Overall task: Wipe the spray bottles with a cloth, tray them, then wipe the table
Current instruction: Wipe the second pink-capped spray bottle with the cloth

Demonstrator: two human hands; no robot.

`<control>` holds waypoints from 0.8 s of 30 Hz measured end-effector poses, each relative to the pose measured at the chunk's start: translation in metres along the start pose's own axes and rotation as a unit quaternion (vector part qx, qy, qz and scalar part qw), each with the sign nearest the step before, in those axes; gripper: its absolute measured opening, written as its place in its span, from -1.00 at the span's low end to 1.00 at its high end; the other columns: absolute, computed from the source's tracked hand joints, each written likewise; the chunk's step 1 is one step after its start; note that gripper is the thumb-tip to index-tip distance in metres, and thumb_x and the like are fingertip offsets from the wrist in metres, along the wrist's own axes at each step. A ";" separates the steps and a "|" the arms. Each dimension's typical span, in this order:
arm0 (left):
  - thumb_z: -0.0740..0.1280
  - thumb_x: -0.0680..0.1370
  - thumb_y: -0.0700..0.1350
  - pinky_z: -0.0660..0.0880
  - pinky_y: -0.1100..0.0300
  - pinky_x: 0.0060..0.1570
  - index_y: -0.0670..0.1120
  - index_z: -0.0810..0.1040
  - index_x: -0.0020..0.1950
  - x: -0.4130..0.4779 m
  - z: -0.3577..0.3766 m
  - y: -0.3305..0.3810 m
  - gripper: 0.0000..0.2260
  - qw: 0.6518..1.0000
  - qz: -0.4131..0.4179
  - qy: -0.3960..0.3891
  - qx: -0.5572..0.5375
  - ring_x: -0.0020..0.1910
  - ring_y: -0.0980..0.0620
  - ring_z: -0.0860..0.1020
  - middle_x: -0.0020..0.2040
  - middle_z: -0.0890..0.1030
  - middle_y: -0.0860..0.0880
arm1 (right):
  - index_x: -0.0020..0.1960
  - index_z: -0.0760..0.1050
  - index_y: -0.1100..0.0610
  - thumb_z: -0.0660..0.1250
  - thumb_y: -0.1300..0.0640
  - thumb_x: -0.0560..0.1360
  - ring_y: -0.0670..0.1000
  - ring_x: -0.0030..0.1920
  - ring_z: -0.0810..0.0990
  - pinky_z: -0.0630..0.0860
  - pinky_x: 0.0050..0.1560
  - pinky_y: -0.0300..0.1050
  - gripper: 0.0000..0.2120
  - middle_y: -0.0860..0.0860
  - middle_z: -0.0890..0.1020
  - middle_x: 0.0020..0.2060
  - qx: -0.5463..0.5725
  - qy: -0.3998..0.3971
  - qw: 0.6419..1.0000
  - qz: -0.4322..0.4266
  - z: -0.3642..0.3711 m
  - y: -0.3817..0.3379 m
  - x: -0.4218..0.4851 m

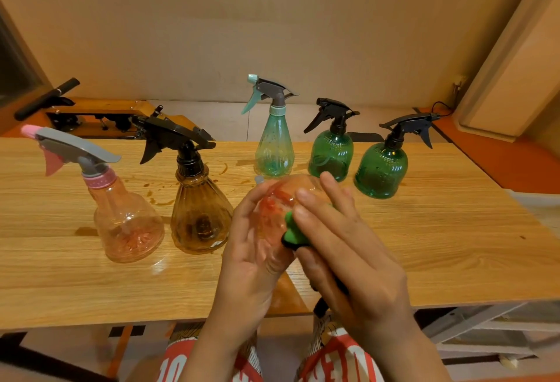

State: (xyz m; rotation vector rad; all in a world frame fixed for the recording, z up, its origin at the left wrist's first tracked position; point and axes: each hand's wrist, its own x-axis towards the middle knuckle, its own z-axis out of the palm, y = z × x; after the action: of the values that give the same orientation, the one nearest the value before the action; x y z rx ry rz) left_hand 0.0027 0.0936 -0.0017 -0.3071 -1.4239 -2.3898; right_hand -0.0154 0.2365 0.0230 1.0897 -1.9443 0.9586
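The clear reddish plastic bottle [277, 200] is lifted above the near part of the wooden desk [60, 275]. My left grip [251, 260] curls round it. My right grip [348, 248] holds a soft green cloth [292, 230] pressed on its smooth wall. On the desk stand a pink bottle [127, 221], a ribbed amber bottle [198, 218], a tall teal bottle [274, 148], a round green bottle [331, 154] and a second green bottle [381, 169]. Brown drops [157, 200] lie between the pink and the amber one.

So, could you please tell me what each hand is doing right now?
Left hand: grips the clear reddish plastic spray bottle.
Right hand: holds the green cloth against that bottle.
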 end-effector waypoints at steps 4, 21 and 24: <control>0.59 0.38 0.15 0.58 0.05 0.24 0.21 0.52 0.38 0.000 0.003 0.001 -0.41 1.000 0.000 -0.009 0.006 0.40 -0.13 0.54 0.45 0.53 -0.08 | 0.36 0.46 0.31 0.24 0.18 0.68 0.21 0.53 0.35 0.39 0.47 0.19 -0.69 0.18 0.47 0.41 0.004 0.025 0.999 0.028 0.000 -0.001 0.001; 0.54 0.38 0.24 0.53 -0.22 0.31 0.24 0.51 0.39 -0.001 0.005 0.000 -0.40 0.999 -0.007 -0.002 0.037 0.43 -0.21 0.51 0.50 0.46 -0.08 | 0.34 0.47 0.29 0.21 0.03 0.69 0.07 0.40 0.54 0.51 0.36 -0.02 -0.63 0.12 0.56 0.33 0.067 0.190 0.963 0.178 0.014 -0.013 -0.024; 0.56 0.37 0.23 0.55 -0.19 0.29 0.23 0.52 0.38 -0.002 0.005 0.000 -0.40 1.000 -0.012 -0.006 0.026 0.41 -0.21 0.53 0.51 0.45 -0.10 | 0.33 0.46 0.29 0.24 0.08 0.68 0.08 0.40 0.54 0.49 0.38 -0.02 -0.66 0.13 0.55 0.33 0.047 0.183 0.967 0.171 0.010 -0.012 -0.021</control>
State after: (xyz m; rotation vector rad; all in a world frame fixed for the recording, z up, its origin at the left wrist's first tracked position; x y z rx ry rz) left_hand 0.0044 0.0983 0.0002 -0.2941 -1.5007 -2.3701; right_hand 0.0015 0.2320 0.0035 0.5769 -1.8190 1.3441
